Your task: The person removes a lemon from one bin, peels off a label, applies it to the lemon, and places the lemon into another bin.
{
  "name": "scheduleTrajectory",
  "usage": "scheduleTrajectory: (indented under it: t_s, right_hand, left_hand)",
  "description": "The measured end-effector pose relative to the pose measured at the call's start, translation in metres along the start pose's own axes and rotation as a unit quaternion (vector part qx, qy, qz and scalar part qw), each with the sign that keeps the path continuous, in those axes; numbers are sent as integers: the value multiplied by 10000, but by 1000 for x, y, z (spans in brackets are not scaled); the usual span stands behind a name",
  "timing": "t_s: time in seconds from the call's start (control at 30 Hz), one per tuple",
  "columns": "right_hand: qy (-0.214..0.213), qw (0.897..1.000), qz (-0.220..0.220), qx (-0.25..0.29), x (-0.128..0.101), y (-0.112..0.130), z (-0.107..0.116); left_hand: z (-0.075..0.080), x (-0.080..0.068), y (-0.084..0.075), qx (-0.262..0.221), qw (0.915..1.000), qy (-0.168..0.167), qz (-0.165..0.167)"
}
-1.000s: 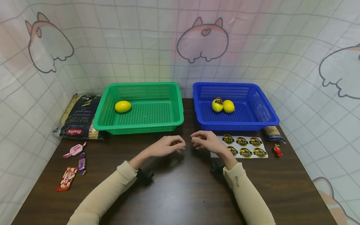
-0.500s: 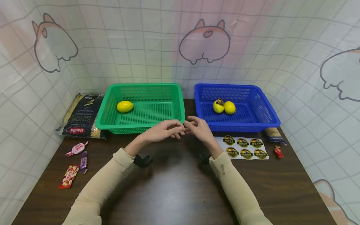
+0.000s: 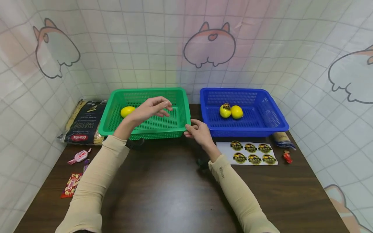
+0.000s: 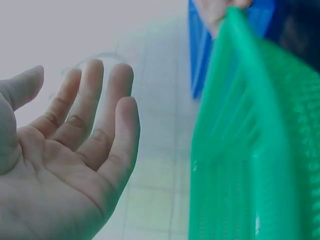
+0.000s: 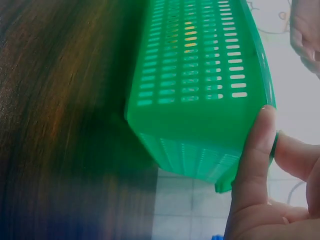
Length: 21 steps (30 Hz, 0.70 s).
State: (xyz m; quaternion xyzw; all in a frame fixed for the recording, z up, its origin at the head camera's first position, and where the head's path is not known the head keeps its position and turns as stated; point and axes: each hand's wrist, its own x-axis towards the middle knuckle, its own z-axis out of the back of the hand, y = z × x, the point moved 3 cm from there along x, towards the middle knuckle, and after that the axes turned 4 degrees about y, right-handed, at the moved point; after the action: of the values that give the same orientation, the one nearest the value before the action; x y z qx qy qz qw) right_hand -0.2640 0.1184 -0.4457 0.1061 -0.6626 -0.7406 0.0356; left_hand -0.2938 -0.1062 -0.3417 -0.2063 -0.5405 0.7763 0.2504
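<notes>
Pinching the green basket's (image 3: 151,121) near corner rim, the right hand (image 3: 198,132) seems to steady it; the left hand (image 3: 148,110) hovers empty and relaxed above it, just beside the lemon (image 3: 127,111).

Left hand (image 3: 150,110) raised, fingers relaxed; right hand (image 3: 198,132) pinching.

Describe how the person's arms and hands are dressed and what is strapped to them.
Both arms wear long, close-fitting beige sleeves down to the wrists. The right sleeve carries a small dark marking near the cuff; the left sleeve looks plain. A small black device sits under each wrist. The left hand and right hand are bare, with no gloves.
</notes>
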Motion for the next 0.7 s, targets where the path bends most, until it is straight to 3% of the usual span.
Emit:
scheduleTrajectory:
  t_s: [0.2,0.4,0.6,0.7]
  right_hand:
    - [11,10000,0,20,-1,0,7]
    - [32,10000,-64,-23,-2,-2,8]
    - [95,9999,-62,34,-3,-3,3]
    - [117,9999,-51,45,-3,-1,1]
  left_hand:
    - [43,14,-9,572,9980,-247,119]
    - [85,27,-4,1269,9897,-341,574]
    - [115,26,16,1856,9746,-497,1148]
    - [124,23,30,2328,9605,-590,1405]
